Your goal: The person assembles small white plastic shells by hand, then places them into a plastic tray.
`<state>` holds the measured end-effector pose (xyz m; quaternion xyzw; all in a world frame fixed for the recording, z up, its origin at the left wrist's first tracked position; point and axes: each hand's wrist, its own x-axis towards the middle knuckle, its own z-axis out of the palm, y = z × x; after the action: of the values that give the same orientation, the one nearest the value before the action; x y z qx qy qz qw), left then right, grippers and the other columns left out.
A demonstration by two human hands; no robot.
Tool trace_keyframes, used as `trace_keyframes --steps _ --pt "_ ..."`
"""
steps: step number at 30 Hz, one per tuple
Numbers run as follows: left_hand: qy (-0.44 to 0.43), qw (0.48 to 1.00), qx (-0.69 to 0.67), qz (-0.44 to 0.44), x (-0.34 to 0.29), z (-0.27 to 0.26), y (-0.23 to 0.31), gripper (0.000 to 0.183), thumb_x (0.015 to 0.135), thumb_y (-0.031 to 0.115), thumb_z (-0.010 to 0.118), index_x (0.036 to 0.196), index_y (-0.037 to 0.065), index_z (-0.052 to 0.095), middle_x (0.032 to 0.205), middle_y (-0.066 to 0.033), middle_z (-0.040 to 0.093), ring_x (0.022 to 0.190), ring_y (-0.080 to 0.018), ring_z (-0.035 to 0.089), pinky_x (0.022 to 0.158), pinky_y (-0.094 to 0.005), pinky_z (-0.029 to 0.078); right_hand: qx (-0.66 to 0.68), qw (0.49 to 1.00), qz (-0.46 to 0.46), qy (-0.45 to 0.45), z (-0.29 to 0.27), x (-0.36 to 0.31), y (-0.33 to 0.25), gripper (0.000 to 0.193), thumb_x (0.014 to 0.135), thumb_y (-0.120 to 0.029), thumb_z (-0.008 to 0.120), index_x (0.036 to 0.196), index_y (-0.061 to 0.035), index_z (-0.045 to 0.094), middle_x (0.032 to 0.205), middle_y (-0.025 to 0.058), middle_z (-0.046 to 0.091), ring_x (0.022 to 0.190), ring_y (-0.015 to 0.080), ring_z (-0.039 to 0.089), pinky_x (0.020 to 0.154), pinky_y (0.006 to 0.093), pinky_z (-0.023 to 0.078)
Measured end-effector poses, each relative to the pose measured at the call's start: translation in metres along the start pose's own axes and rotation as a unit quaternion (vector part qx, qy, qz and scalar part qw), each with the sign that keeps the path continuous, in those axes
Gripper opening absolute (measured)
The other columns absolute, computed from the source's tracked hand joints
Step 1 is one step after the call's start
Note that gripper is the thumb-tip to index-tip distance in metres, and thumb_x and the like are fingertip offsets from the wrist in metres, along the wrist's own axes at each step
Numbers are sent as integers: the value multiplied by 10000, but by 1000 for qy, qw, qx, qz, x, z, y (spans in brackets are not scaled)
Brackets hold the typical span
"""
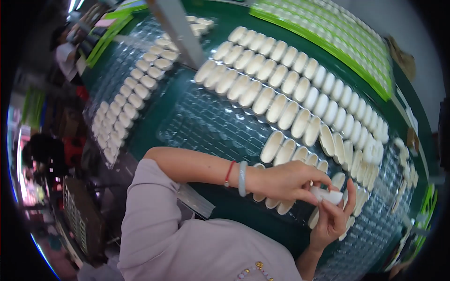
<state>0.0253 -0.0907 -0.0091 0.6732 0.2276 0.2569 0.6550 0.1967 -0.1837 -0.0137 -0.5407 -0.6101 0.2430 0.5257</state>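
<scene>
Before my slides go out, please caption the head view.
Left hand and right hand holding a white piece at a table of pale oval shells.

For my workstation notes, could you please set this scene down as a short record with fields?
Left hand: fingers of the left hand grip a small white piece
Right hand: the right hand holds the same piece
Left wrist: pale bangle, red cord bracelet
Surface: green table
Before the hands: rows of cream oval shells
Far right: lime-green tray
</scene>
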Motion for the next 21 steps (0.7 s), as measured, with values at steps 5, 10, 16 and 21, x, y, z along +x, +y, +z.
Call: trace_keyframes --steps 5,10,16,21 --pt "4 962 265 63 -59 -46 24 225 816 147 628 1021 63 590 861 -104 588 796 -265 603 661 -334 473 -40 990 -115 -67 2 6 3 95 852 34 546 921 11 608 1185 166 524 1006 258 567 866 329 459" --pt "295 754 582 -80 -202 -130 65 151 817 33 519 925 80 615 947 -69 608 882 -243 605 752 -310 492 23 994 -10 -106 -2 9 5 127 848 52 556 962 60 611 1086 177 593 993 258 563 893 334 435" --pt "469 562 621 -280 -395 -218 63 165 786 14 513 900 38 631 916 -110 621 863 -270 611 759 -322 488 6 993 41 -114 -10 9 9 135 861 50 546 978 72 610 1001 147 624 913 213 584 839 305 464" --pt "419 584 624 -307 -427 -247 38 170 777 16 506 880 28 642 926 -126 625 853 -265 613 754 -326 478 4 994 42 -100 -14 1 12 143 861 53 548 987 66 614 972 135 631 872 192 595 812 291 480"
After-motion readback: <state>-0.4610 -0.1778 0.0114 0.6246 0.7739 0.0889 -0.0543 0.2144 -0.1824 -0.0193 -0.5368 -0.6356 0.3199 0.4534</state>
